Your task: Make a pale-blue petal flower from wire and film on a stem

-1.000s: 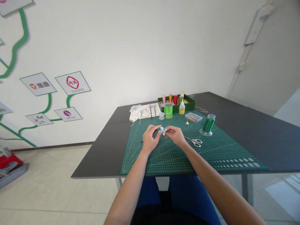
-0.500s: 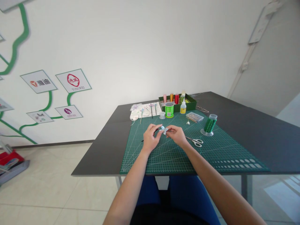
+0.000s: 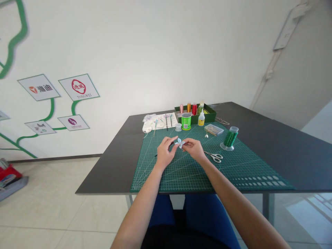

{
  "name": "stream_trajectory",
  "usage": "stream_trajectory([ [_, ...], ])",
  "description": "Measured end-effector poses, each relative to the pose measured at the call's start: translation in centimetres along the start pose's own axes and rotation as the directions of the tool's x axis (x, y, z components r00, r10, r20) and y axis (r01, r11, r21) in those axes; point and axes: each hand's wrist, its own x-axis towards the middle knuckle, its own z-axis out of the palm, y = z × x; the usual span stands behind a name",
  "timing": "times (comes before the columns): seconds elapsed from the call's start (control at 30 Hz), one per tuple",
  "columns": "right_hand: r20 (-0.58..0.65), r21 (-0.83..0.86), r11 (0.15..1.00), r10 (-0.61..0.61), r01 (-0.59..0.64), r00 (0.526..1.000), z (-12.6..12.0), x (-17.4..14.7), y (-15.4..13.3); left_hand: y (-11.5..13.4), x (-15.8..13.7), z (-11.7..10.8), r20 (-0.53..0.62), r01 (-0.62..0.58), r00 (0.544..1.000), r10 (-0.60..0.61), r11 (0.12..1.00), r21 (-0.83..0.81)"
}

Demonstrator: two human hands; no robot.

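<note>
A small pale-blue artificial flower (image 3: 179, 142) with several petals is held above the green cutting mat (image 3: 171, 176). My left hand (image 3: 165, 151) pinches it from the left between thumb and fingers. From the right, the fingertips of my right hand (image 3: 194, 148) are closed on a petal. The flower's underside is hidden. White-handled scissors (image 3: 215, 157) lie on the mat just right of my right hand. A thin dark tip shows left of my left hand; what it belongs to I cannot make out.
A green thread spool (image 3: 230, 139) stands at the right. Behind are a clear case (image 3: 214, 129), a glue bottle (image 3: 201, 118), a green can (image 3: 186, 121), a white spool (image 3: 178, 127) and a green box (image 3: 211, 116) of threads. Flower stems lie on white cloth (image 3: 159, 121) at back left.
The flower has turned so that its petals face me more openly. Both hands keep hold of it with small finger shifts. The whole view has shifted slightly.
</note>
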Motion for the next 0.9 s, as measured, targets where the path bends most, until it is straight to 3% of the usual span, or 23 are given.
stream_trajectory([
  [0.47, -0.016, -0.012, 0.999, -0.035, 0.035, 0.999, -0.03, -0.02, -0.01, -0.15, -0.09, 0.12, 0.0, -0.062, 0.998, 0.062, 0.998, 0.014],
  [0.9, -0.019, -0.04, 0.999, -0.015, 0.014, 1.0, -0.12, 0.03, 0.14, -0.38, 0.05, 0.3, -0.054, -0.026, 0.998, 0.027, 0.999, 0.02],
])
